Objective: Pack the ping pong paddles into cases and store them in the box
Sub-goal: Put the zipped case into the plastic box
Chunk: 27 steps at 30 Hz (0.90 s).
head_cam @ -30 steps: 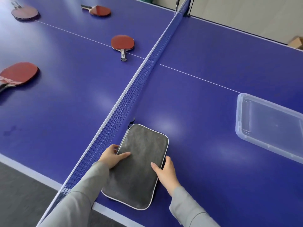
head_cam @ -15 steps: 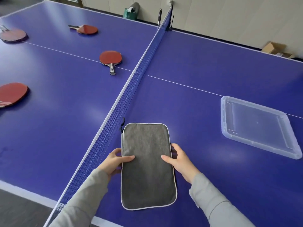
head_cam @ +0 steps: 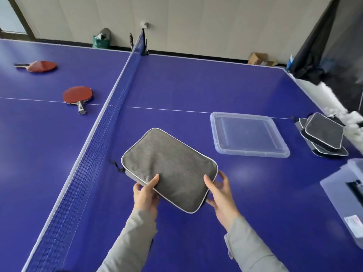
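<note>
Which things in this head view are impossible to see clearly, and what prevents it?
- Inside of the grey case: closed fabric hides whether a paddle is in it.
- Clear box: cut off by the right edge.
- Lower black cases in the stack: covered by the top one, so their number is unsure.
- Right hand fingers: partly under the case.

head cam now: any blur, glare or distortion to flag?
Head view: the grey case and both hands, left and right, are fairly sharp; the white object at the right edge is smeared; soft glare patches on the blue table; wide-angle bending shows in the net and table edges.
</note>
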Motion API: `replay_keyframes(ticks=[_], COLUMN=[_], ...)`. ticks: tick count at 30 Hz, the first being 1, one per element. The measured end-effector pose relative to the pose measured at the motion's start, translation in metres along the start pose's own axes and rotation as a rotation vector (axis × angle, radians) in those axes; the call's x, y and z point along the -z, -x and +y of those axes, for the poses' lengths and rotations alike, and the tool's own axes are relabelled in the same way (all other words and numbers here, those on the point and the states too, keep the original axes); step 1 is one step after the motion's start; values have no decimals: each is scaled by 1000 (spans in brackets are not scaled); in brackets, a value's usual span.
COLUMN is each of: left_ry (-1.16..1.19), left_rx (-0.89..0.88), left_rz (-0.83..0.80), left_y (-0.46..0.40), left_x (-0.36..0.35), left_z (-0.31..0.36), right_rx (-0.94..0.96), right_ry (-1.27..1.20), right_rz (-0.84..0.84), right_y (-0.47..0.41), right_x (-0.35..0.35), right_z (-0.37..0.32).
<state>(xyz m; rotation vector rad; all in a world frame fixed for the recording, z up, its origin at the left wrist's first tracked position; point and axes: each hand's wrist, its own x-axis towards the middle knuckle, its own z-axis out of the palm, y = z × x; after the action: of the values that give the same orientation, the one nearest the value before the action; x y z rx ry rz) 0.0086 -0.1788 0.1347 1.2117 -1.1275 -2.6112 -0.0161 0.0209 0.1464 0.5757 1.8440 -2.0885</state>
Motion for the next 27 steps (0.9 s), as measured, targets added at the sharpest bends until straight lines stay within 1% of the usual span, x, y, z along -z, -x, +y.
replay_keyframes(ticks=[2, 5, 10, 13, 16, 18, 20, 22, 26, 27], left_ry=[-1, -34, -113, -171, -201, -198, -235, -351, -779, -847], left_rx=[0, -26, -88, -94, -107, -116, -91, -87, -155, -164], left_rz=[-19, -64, -210, -351, -509, -550, -551, -566, -709, -730], left_y=[11, 33, 76, 105, 130, 139, 146, 155, 185, 193], left_x=[-15, -33, -65, -84, -99, -105, -117, -141, -207, -223], left_z=[-16, -38, -70, -93, -107, -108, -110, -115, -139, -149], right_rx=[1, 25, 76, 118, 183, 220, 253, 289, 314, 310], right_ry=[-110, -197, -284, -310, -317, -297, -279, -271, -234, -217], right_rz=[-23, 12, 41, 20, -4, -15, -23, -8, 31, 37], right_y=[7, 15, 32, 46, 63, 74, 87, 101, 124, 129], right_x=[14, 41, 109, 163, 231, 277, 323, 364, 432, 449], right_z=[-5, -11, -24, -37, -53, -64, -75, -85, -98, -100])
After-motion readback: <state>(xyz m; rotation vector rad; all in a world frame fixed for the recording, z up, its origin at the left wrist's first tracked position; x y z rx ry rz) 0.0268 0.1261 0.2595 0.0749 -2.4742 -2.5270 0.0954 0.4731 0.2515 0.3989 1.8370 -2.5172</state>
